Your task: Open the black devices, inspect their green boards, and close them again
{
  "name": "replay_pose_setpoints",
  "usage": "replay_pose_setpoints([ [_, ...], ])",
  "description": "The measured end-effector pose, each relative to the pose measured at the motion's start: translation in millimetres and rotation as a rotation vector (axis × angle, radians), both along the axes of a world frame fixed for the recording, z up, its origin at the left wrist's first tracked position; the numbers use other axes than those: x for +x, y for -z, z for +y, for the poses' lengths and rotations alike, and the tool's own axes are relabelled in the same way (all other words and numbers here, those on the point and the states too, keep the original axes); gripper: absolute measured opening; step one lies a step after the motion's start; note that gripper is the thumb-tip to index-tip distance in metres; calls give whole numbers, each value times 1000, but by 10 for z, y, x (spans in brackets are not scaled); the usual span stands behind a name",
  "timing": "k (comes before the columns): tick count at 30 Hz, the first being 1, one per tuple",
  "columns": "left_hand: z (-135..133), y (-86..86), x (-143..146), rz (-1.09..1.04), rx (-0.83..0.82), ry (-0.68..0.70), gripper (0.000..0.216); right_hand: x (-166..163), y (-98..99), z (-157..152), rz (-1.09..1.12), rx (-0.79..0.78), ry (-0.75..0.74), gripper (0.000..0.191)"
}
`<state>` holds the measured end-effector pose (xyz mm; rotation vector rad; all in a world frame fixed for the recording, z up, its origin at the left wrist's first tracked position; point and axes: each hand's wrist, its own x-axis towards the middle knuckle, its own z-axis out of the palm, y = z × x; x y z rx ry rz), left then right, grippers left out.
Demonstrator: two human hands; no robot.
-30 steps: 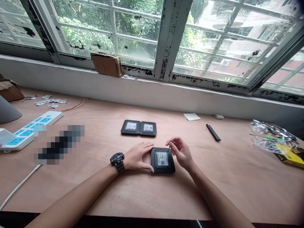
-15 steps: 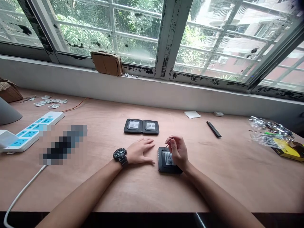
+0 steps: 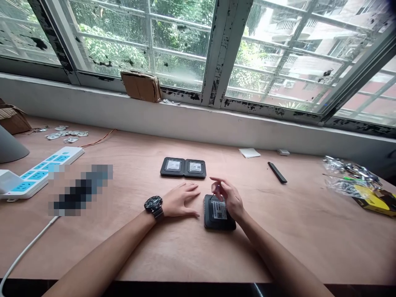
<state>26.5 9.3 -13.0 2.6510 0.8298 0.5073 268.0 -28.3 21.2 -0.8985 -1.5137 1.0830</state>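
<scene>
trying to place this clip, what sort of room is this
Likely an electronics repair or assembly workspace: a light plywood bench holds black rounded-square labelled devices, a white power strip with blue sockets, and clear plastic bags of small shiny parts.

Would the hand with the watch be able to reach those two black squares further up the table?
Probably yes: the left hand rests on the wooden table just short of the two black square devices, and nothing stands between them.
</scene>
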Motion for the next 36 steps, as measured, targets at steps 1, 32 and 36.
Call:
replay_pose_setpoints([
  [1,2,4,-6,5,0,0,89,18,-3,8,22,-30,-46,40],
  [32,-306,-50,298,-176,-213,-18,120,627,184,-193,-767,-47,125,34],
  [36,-292,-73,252,-173,-237,-29,122,566,90,-131,-880,-23,120,28],
])
